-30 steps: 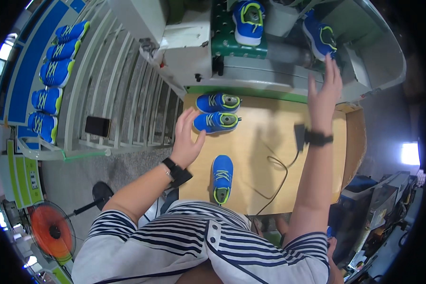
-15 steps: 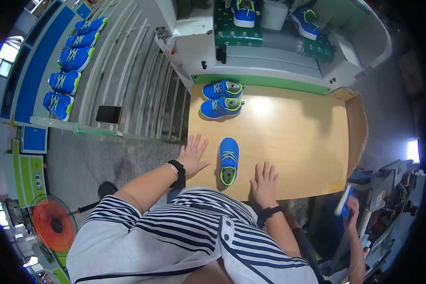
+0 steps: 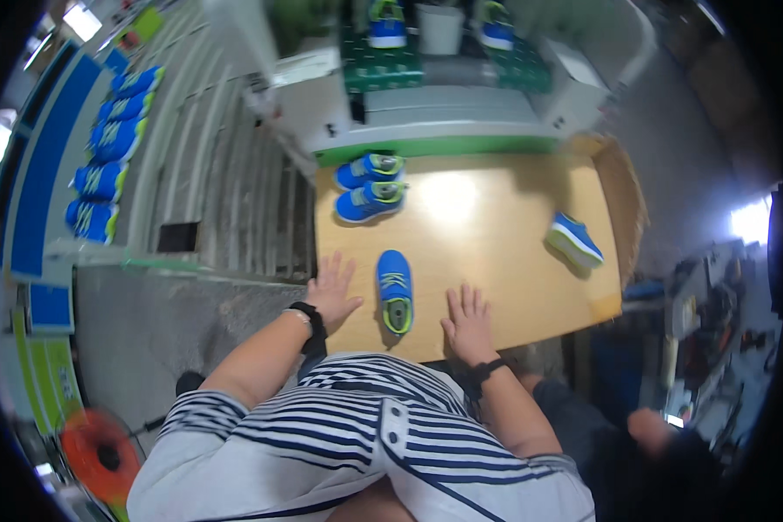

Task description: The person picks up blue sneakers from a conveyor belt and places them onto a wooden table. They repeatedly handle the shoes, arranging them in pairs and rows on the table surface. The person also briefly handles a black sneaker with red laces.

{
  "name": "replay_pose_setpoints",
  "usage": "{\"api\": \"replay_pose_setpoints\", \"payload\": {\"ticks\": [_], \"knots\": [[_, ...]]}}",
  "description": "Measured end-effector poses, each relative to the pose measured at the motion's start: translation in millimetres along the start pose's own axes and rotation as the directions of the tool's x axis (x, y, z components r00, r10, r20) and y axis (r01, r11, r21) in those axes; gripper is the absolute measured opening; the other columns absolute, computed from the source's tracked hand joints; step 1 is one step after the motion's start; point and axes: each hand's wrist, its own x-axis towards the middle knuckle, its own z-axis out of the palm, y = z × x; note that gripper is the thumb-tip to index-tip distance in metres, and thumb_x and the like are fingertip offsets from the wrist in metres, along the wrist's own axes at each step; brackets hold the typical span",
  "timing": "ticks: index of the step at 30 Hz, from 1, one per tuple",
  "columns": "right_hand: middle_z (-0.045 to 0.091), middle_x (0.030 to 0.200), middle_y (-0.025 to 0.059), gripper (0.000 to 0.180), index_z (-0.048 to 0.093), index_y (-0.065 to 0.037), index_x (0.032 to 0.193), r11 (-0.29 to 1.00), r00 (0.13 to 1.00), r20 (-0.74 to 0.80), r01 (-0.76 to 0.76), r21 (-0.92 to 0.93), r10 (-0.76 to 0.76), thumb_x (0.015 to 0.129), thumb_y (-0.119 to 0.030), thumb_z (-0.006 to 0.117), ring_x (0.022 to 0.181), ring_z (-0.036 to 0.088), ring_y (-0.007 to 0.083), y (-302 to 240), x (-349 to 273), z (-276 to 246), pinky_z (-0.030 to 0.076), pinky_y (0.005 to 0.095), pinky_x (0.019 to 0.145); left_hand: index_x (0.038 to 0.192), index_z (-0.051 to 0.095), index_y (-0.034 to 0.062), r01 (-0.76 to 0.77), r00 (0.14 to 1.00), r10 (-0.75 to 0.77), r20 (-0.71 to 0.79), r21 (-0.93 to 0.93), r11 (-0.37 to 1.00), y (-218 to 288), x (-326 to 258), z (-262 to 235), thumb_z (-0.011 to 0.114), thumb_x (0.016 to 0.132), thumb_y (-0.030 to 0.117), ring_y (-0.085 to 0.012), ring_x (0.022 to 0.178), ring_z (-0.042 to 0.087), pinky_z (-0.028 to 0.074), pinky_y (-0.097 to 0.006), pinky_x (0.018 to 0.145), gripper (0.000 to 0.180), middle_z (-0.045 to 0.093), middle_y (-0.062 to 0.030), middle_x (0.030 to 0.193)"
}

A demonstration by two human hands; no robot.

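My left hand lies flat on the left front part of the wooden tabletop, fingers spread, holding nothing. My right hand rests there too, open and empty, near the front edge. Between them a single blue sneaker with yellow-green lining stands upright, its toe pointing away from me; neither hand touches it. Farther back on the left sit two more blue sneakers, a near one and a far one, side by side. Toward the right edge, another blue sneaker lies tilted, its pale sole partly showing.
Behind the table is a machine with a green belt carrying sneakers. A slatted rack at left holds several blue sneakers and a dark phone. Cardboard edges the table's right. A co-worker's blurred hand is at lower right; a fan, lower left.
A sneaker that was in the co-worker's hand at lower right is now on the table's right side, and that hand has drawn back. My hands stay put; the whole view has shifted.
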Motion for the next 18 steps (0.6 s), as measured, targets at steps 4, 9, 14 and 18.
{"api": "replay_pose_setpoints", "payload": {"ticks": [4,9,14,18], "knots": [[0.034,0.159,0.023,0.073,0.039,-0.013,0.154,0.962,0.996,-0.041,-0.071,0.264,0.084,0.089,-0.032,0.068,0.147,0.031,0.0423,29,26,-37,0.024,0.0537,0.121,0.164,-0.001,0.0172,0.009,0.999,-0.009,0.052,0.006,1.0,-13,8,10,0.056,0.096,0.055,-0.0444,0.154,-0.016,0.018,-0.07,0.116,0.097,-0.018,-0.0185,0.168],[0.034,0.159,0.0193,0.093,0.029,-0.01,0.157,0.721,0.575,-0.591,-0.693,0.016,0.565,0.08,-0.024,0.078,0.147,0.032,0.037,166,80,-120,0.027,0.0535,0.12,0.164,-0.003,0.0169,-0.017,0.995,0.013,0.098,0.039,0.999,-27,25,20,0.056,0.093,0.061,-0.049,0.151,-0.019,0.019,-0.073,0.114,0.102,-0.021,-0.0214,0.167],[0.057,0.144,0.0148,0.073,0.057,-0.011,0.138,0.518,0.573,-0.154,-0.805,-0.291,0.805,0.074,-0.033,0.081,0.136,0.052,0.0332,208,92,-169,0.042,0.0509,0.111,0.164,-0.002,0.0164,-0.049,0.998,0.046,0.053,0.061,0.997,-33,24,24,0.055,0.094,0.061,-0.0484,0.152,-0.016,0.02,-0.071,0.115,0.101,-0.019,-0.0219,0.167],[0.07,0.11,0.0269,0.061,0.06,0.001,0.117,0.775,0.714,-0.304,-0.6,0.198,0.631,0.074,-0.037,0.08,0.104,0.066,0.0453,228,58,-125,0.054,0.0483,0.089,0.164,0.0,0.0162,-0.066,0.997,0.065,0.03,0.055,0.996,-29,28,27,0.055,0.095,0.061,-0.0474,0.153,-0.012,0.021,-0.068,0.116,0.099,-0.016,-0.0226,0.167]]}}
